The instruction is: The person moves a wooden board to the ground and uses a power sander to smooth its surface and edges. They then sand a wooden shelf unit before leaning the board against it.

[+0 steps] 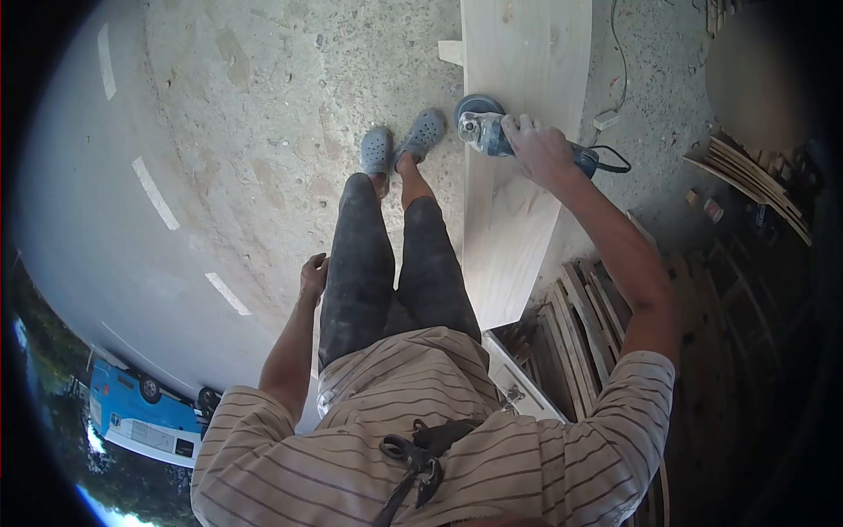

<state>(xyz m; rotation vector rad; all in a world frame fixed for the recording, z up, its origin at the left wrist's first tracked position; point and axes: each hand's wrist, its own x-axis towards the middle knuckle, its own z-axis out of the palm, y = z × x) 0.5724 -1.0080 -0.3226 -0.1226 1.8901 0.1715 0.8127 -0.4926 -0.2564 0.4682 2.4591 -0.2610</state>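
Note:
My right hand (pixel 537 151) is wrapped around the body of an angle grinder (pixel 492 136) with a teal-and-black casing and a dusty metal head. Its round dark disc (pixel 479 107) lies at the left edge of a long pale wooden board (pixel 514 228); whether disc and wood touch is hard to see. The tool's rear end, with a looped black cord, points right. Beside my left thigh hangs my left hand (pixel 313 274), its fingers loosely bent and partly hidden. Nothing shows in it.
Stacked wood strips (pixel 575 325) lie right of the board's near end. More thin slats (pixel 760 180) are at the far right. A cable (pixel 620 53) runs along the rough concrete floor (pixel 263 114). On the left, a road (pixel 114 202) holds a blue vehicle (pixel 132 400).

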